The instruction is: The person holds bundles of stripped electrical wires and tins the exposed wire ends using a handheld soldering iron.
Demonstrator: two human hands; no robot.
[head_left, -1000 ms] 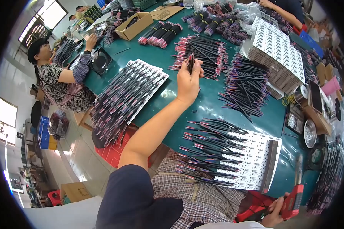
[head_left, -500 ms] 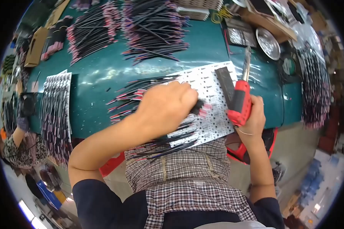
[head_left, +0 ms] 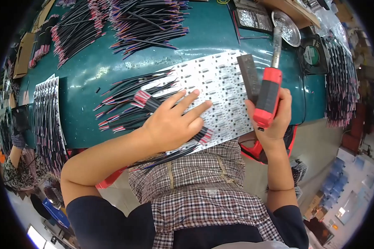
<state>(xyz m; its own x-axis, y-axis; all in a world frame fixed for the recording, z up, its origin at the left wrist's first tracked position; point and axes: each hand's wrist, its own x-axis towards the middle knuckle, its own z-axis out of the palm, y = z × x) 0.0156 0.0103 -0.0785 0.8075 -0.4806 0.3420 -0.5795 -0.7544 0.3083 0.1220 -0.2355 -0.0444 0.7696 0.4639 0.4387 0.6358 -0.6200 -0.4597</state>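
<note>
A bundle of black cables with red and white wire ends passes under the palm of my left hand, its ends sticking out on both sides. Several of that hand's fingers are stretched over the white board, which carries rows of small parts; the fingers around the bundle are hidden. Loose black cables lie along the board's left side. My right hand grips a red and black soldering gun, its metal tip pointing away from me. Beside it lies a dark flat bar, close to the thumb.
Cable piles lie at the back left. Another cable-covered board is at the left, with a co-worker's gloved hand beyond it. At the back right are a metal dish, a parts tray and a small fan.
My left hand has moved left and its visible fingers have spread from a fist, with the bundle still under it. The soldering gun now points more upright. The view has shifted.
</note>
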